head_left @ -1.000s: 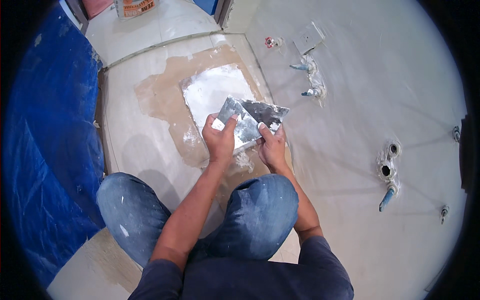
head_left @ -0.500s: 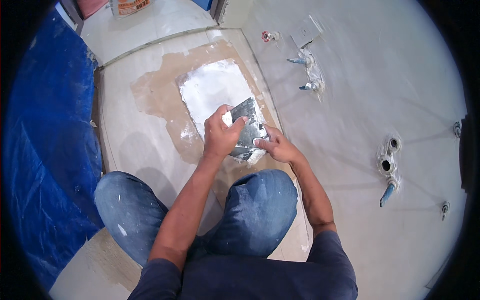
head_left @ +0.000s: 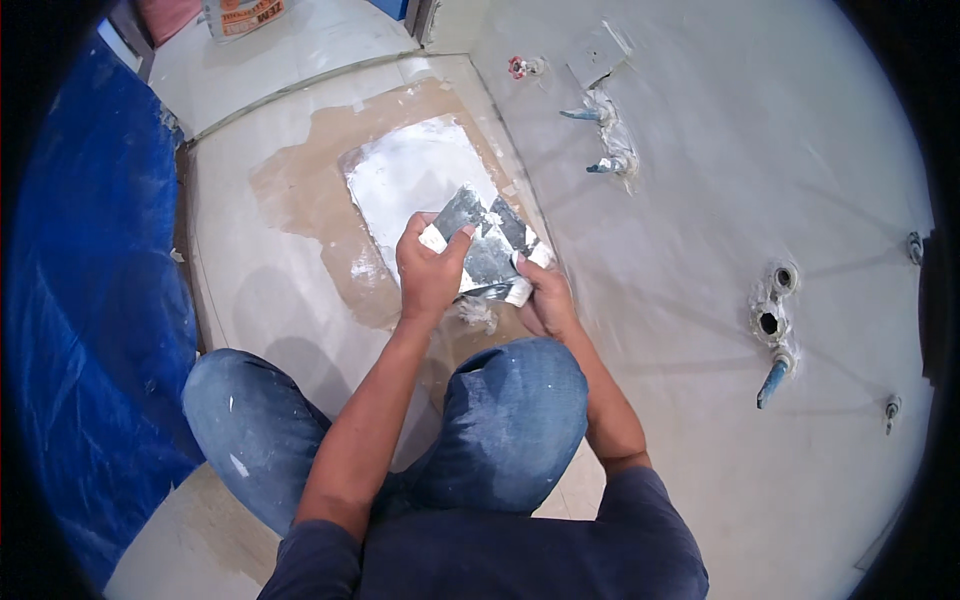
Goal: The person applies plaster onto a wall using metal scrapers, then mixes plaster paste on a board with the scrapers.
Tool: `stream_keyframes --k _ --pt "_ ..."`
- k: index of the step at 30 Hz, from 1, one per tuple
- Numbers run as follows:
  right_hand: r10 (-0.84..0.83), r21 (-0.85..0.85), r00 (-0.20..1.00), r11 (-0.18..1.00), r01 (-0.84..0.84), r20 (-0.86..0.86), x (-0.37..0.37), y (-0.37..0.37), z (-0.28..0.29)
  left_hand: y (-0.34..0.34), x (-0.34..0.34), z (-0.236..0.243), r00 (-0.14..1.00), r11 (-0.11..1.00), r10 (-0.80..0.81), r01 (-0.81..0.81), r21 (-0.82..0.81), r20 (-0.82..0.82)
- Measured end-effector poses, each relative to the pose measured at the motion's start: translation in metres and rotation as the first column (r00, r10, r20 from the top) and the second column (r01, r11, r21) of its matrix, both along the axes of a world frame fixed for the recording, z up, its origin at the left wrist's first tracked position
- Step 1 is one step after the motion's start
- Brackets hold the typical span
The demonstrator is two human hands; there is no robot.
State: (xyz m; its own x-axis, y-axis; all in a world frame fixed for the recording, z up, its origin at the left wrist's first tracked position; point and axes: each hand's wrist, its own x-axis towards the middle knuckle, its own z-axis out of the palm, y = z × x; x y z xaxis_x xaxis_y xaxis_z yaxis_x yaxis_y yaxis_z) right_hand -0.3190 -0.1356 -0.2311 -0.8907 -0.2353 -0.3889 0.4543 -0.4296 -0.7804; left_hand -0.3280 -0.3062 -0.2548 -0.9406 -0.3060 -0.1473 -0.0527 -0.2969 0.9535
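Observation:
Two flat, dark grey putty knives smeared with white paste overlap in front of me. My left hand [head_left: 430,268] grips the left putty knife [head_left: 490,258], thumb on top and fingers beneath. The right putty knife [head_left: 516,226] lies partly behind it, pinched by my right hand [head_left: 548,295] at its lower right edge. Just under the blades is a white board [head_left: 390,185] coated with paste, on a brown patch of the floor [head_left: 300,180]. A pale, ragged clump [head_left: 478,314] shows below the blades, close to my right knee.
A blue tarp [head_left: 110,300] covers the left side. On the right, the grey wall [head_left: 680,230] carries a red-handled valve [head_left: 520,67], blue pipe stubs [head_left: 772,384] and open pipe holes. A printed bag [head_left: 243,18] stands at the far end.
The left putty knife has turned and now overlaps more broadly with the right one. My right hand has rotated more upright, and the pale clump below has come into view.

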Motion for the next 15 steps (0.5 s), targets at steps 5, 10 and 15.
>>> stream_keyframes --k 5,10,15 --pt "0.184 0.452 0.975 0.885 -0.107 -0.129 -0.003 0.001 0.017 0.005 0.001 0.000 0.994 0.999 0.038 -0.036 0.016 -0.099" --pt "0.379 0.527 0.918 0.808 -0.264 -0.120 -0.012 0.018 0.031 0.000 -0.002 0.005 0.996 0.999 0.047 -0.046 0.022 -0.069" --pt "0.602 0.578 0.795 0.622 -0.528 0.078 -0.018 0.018 0.043 -0.001 0.003 -0.019 0.998 0.967 0.039 -0.049 -0.250 -0.048"
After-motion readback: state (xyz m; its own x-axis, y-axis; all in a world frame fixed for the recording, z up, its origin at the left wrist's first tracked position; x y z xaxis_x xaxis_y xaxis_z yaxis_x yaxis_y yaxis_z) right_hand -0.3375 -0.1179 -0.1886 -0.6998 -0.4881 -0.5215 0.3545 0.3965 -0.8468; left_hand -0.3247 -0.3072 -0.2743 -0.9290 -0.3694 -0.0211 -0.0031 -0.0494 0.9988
